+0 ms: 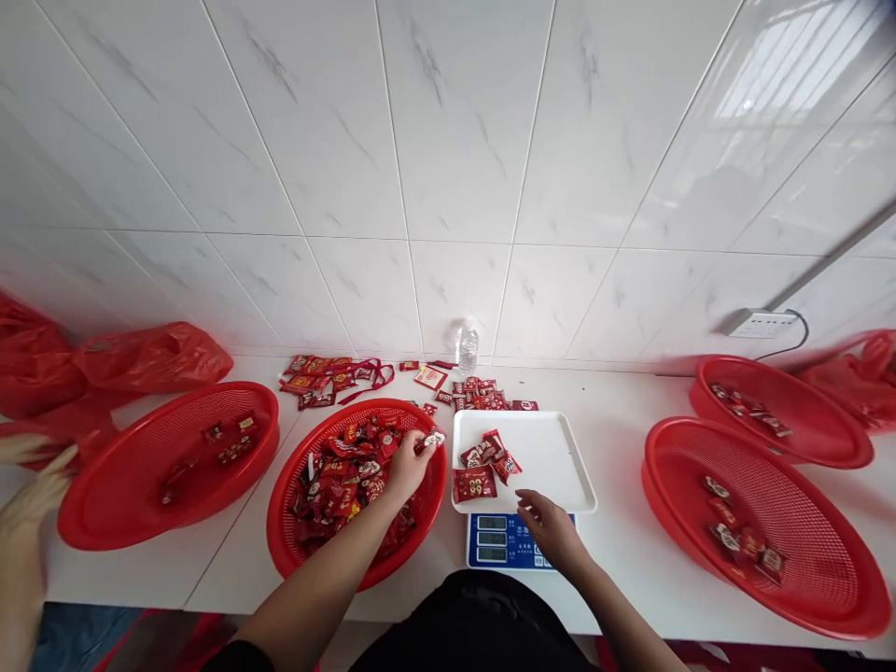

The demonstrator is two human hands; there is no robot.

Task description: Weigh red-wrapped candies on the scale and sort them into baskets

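My left hand (410, 462) is over the right side of a red basket (294, 551) full of red-wrapped candies, its fingers pinched on a small candy (434, 437) near the basket's rim. My right hand (550, 527) rests at the front edge of a white tray (553, 457) that sits on a digital scale (500, 541); its fingers are loosely curled and hold nothing I can see. Several red candy packets (485, 464) lie on the tray's left half.
Another red basket (133, 513) with few candies stands at left, two more red baskets (805, 579) (826, 448) at right. Loose packets (329, 376), a water bottle (468, 350) and red bags (150, 355) line the wall. Another person's hand (35, 495) is at far left. A power strip (760, 323) hangs on the wall.
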